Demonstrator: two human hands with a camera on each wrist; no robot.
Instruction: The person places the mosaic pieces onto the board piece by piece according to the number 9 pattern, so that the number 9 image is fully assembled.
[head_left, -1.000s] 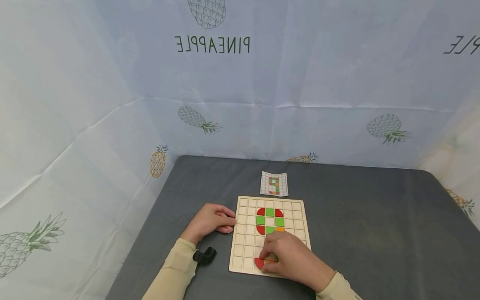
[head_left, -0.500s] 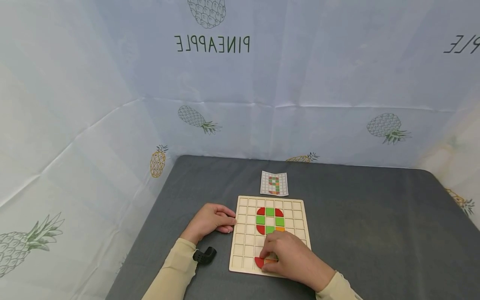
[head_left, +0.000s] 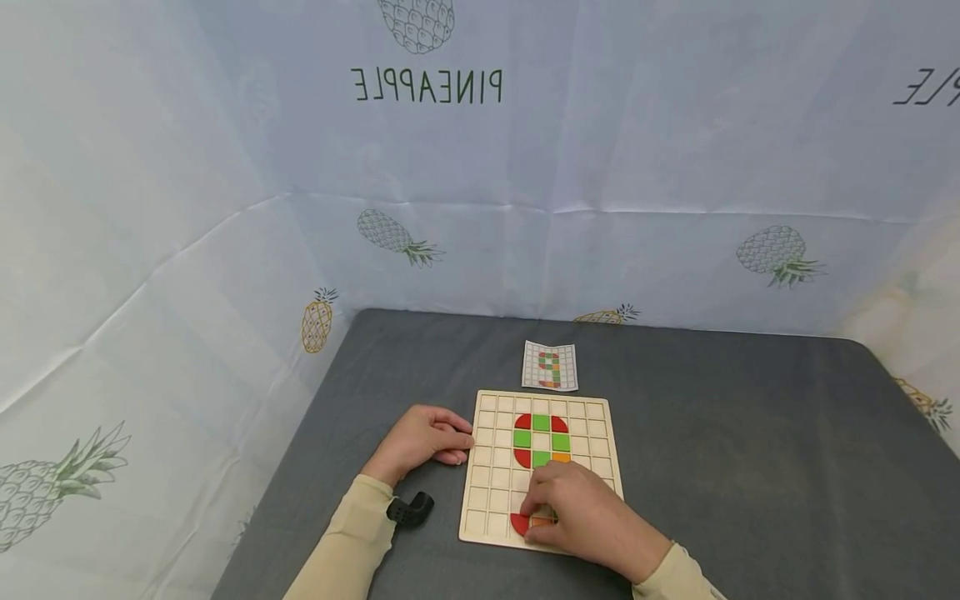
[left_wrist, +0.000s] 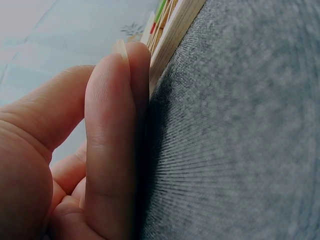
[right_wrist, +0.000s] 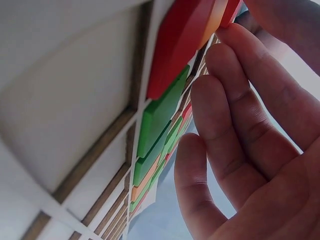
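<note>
A square wooden grid board (head_left: 486, 501) lies on the table, with red quarter-round, green square and orange square tiles in its cells. My left hand (head_left: 420, 440) rests on the table at the board's left edge; its loosely bent fingertips touch the wooden side. Over the near part of the board, my right hand (head_left: 585, 521) pinches a red quarter-round tile (head_left: 518, 523) at the bottom row between thumb and index finger. Beside that piece shows an orange tile (head_left: 541, 522). The other right fingers hover bent above green tiles (right_wrist: 165, 112). Part of the board is hidden under this hand.
Behind the board lies a small paper card (head_left: 550, 367) printed with a similar coloured pattern. A dark grey cloth (head_left: 735, 467) covers the table. Pineapple-print curtains (head_left: 637, 150) stand along the back and sides. A black band (head_left: 410, 510) sits on my left wrist.
</note>
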